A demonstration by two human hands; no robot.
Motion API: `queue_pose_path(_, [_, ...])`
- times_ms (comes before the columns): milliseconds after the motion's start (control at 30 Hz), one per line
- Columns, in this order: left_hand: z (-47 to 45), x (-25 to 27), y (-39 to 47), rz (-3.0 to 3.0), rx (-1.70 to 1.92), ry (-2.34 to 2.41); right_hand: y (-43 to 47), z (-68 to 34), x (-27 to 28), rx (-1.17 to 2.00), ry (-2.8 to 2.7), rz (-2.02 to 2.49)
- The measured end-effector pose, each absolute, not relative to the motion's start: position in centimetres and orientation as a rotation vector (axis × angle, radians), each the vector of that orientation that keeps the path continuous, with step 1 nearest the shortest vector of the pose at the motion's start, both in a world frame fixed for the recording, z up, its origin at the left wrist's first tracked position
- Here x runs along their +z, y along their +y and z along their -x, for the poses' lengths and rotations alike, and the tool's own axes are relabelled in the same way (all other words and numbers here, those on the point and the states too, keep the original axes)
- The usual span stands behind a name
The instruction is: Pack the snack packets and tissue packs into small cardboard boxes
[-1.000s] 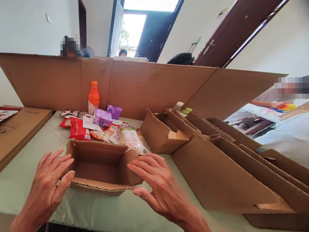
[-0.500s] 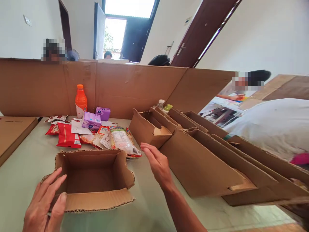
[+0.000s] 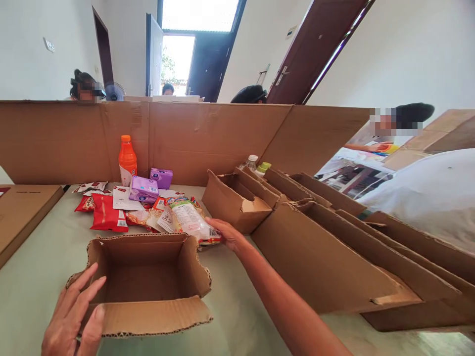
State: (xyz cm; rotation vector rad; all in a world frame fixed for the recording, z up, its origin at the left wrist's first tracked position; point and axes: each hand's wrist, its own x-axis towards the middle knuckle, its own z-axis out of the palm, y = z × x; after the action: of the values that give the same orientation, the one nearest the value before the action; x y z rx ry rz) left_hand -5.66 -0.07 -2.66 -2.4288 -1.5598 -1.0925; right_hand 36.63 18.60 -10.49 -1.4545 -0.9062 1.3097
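Pale cloth [image 3: 241,316] | corrugated box [image 3: 148,315] | left grip [image 3: 71,324] splayed | right grip [image 3: 229,235] unclear, at glossy packet [image 3: 190,217]

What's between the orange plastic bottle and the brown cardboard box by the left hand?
In the head view: a boxy purple pack, a flat white packet, a glossy red bag and other packets.

Bare left hand [image 3: 72,316], bare right hand [image 3: 227,234], bare forearm [image 3: 280,291]

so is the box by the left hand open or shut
Open: nothing covers the top of the box, its floor shows, and its near flap leans outward.
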Motion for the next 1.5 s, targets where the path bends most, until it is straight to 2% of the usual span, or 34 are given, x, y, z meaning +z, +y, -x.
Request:
queue_pose_path(200, [3.9,-2.3,0.0,2.406,-1.254,-1.567,18.5,-35.1,-9.7,1.472,-0.889,1.423])
queue_pose_path(333, [3.4,-1.9,-0.1,2.404,-1.237,-1.573,17.2,-34.3,-8.7,1.42,-0.945,1.38])
queue_pose_path(500, [3.1,-1.2,-0.5,2.378,-1.194,-1.605,15.0,-34.7,-5.7,1.22,-1.033,1.344])
queue_pose_path(700, [2.7,-1.1,-0.5,2.345,-1.227,-1.633,10.1,-33.4,3.0,0.584,-0.978,0.979])
queue_pose_path(833, [2.6,-1.2,-0.3,2.326,-1.303,-1.656,7.2,-30.0,6.7,0.567,-0.953,0.808])
queue_pose_path(933, [2.5,-1.4,-0.4,2.308,-1.343,-1.706,6.1,-27.9,6.5,0.726,-1.215,0.901])
queue_pose_path(1067, [1.9,-2.2,-0.7,2.215,-1.523,-1.818,6.1,-27.1,5.9,0.807,-2.005,1.059])
queue_pose_path(1233, [0.8,-2.8,-0.8,2.2,-1.762,-1.937,7.2,-26.0,5.8,0.532,-2.566,1.155])
queue_pose_path(1367, [0.5,-2.3,-0.8,2.302,-1.613,-1.856,8.2,-23.3,4.0,0.414,-2.847,1.362])
queue_pose_path(1500, [0.7,-2.2,-0.9,2.334,-1.521,-1.796,8.1,-21.8,3.1,0.417,-3.015,1.353])
